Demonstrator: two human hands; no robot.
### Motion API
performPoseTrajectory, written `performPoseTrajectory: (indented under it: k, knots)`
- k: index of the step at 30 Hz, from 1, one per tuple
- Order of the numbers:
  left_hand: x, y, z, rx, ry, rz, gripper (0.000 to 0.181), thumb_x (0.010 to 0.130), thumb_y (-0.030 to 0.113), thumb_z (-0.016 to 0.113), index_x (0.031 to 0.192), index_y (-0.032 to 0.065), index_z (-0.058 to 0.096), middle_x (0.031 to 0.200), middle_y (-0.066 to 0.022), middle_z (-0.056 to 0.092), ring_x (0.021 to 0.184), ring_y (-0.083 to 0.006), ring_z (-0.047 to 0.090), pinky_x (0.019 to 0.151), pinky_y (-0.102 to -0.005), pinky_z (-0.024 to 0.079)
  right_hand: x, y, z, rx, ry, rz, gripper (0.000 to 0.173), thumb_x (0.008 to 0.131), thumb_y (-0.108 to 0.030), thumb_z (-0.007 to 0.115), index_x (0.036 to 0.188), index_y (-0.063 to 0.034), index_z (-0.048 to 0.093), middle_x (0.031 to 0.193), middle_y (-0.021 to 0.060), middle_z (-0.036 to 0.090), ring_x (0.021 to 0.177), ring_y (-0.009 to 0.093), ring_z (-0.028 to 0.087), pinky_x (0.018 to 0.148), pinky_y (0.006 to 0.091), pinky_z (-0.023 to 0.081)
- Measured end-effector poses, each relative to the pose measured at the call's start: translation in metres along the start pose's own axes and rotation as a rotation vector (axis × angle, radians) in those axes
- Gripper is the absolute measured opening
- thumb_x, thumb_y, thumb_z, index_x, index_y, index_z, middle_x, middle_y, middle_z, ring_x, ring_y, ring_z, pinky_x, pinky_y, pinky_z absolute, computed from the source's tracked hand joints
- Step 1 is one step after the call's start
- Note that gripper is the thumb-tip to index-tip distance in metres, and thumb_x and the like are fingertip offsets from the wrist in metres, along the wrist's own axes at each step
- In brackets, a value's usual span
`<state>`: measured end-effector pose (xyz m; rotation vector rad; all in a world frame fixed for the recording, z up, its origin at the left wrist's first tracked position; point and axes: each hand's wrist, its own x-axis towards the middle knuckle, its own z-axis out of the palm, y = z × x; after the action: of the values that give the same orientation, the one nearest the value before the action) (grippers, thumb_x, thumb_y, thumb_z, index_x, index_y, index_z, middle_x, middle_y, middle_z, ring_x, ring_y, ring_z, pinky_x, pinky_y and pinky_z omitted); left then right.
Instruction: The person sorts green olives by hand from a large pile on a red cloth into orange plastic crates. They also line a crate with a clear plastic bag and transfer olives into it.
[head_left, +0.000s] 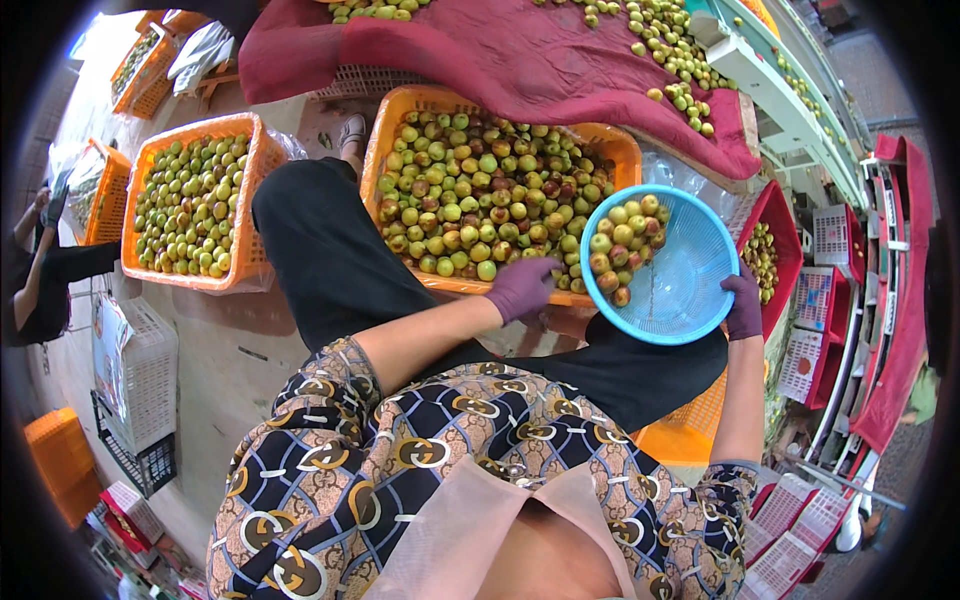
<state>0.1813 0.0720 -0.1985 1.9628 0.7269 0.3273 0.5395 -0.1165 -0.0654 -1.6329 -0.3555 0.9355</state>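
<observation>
My left hand (523, 289), in a purple glove, is over the near rim of an orange plastic crate (457, 283). Its fingers point right, towards the fruits; its palm side is hidden. Round green and reddish-brown fruits (487, 187), which look like jujubes, fill much of this crate. At its right corner, my right hand (742, 300), also gloved in purple, grips the rim of a light-blue plastic strainer basket (694, 255). The basket is tilted, with browner fruits (622, 240) gathered at its left side.
Another orange crate (259, 202) of fruits stands at left. Beyond, a dark red cloth (480, 52) bears loose fruits beside a pale green sorting machine (787, 90). A red-lined crate (780, 247) with fruits stands at right. A person's arms (34, 262) show at far left.
</observation>
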Motion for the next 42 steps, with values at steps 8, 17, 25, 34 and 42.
performPoseTrajectory:
  k: [8,17,25,34,42]
  knots:
    - [0.091,-0.04,-0.078,0.851,-0.132,0.449,0.05,0.088,0.043,0.064,0.136,0.0279,0.058,0.15,-0.012,0.045,0.138,-0.0404,0.039,0.115,-0.0632,0.023,0.044,0.007,-0.076,0.246,0.177,-0.107,0.068,0.073,-0.011,0.059,0.139,-0.0014,0.051,0.127,0.0148,0.062,0.115,0.031,0.06,0.104,0.0415,0.048]
    - [0.066,-0.1,-0.169,0.948,-0.133,0.215,0.05,0.089,0.034,0.063,0.138,0.0298,0.056,0.142,-0.0132,0.05,0.135,-0.0393,0.041,0.115,-0.0623,0.022,0.22,-0.026,-0.103,-0.322,0.544,-0.441,0.036,0.079,-0.013,0.066,0.111,0.0014,0.064,0.107,0.0157,0.065,0.102,0.03,0.063,0.092,0.0391,0.05]
    - [0.093,-0.09,-0.162,0.692,0.014,0.186,0.052,0.086,0.033,0.071,0.135,0.0254,0.059,0.139,-0.0132,0.052,0.139,-0.0416,0.037,0.116,-0.0617,0.023,0.356,0.014,-0.129,-0.194,0.65,-0.474,0.019,0.083,-0.009,0.07,0.099,-0.0008,0.067,0.09,0.0153,0.068,0.08,0.024,0.067,0.071,0.0343,0.057]
    - [0.22,-0.032,-0.044,0.591,-0.529,0.232,0.069,0.088,0.053,0.063,0.15,0.0315,0.044,0.162,-0.0073,0.032,0.146,-0.0383,0.028,0.116,-0.0532,0.031,0.338,-0.026,-0.025,0.608,0.63,-0.2,0.022,0.09,-0.009,0.064,0.109,0.0021,0.06,0.105,0.0197,0.065,0.093,0.03,0.067,0.08,0.0397,0.061]
    - [0.258,-0.012,0.01,0.741,-0.376,0.382,0.077,0.088,0.061,0.059,0.154,0.0288,0.038,0.167,-0.0096,0.018,0.152,-0.0452,0.01,0.12,-0.0636,0.001,0.367,0.013,-0.149,0.222,0.209,-0.215,0.01,0.091,-0.008,0.056,0.092,0.0005,0.063,0.088,0.0182,0.064,0.081,0.027,0.066,0.074,0.0382,0.061]
